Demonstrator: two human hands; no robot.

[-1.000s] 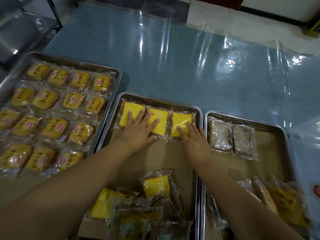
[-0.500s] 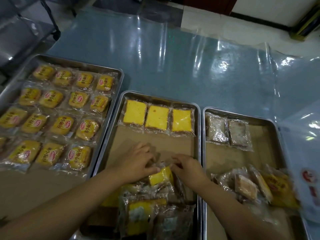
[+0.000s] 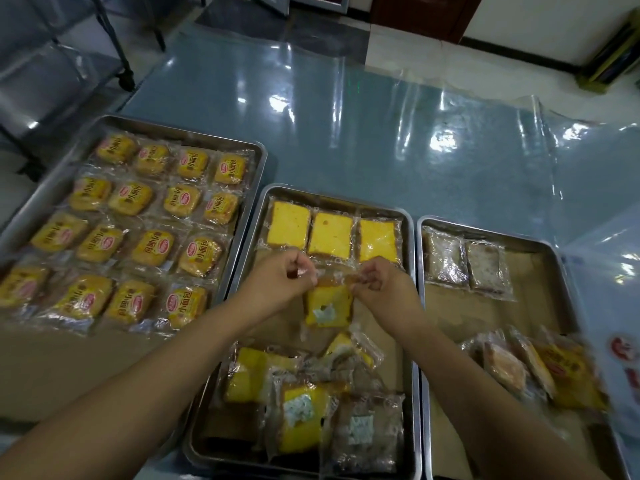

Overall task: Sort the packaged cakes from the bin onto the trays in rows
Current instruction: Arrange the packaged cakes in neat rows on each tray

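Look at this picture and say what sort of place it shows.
Probably a small bakery or food-packing workroom: metal trays of wrapped cakes in rows, a table under clear plastic sheeting, and a wheeled rack behind.

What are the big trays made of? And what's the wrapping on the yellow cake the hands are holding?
The middle tray looks like bare metal, probably steel: grey, dull shine, rolled rim. The wrapper of the held cake looks like thin clear plastic film: you see the cake through it, and it crinkles where the left hand and right hand pinch it.
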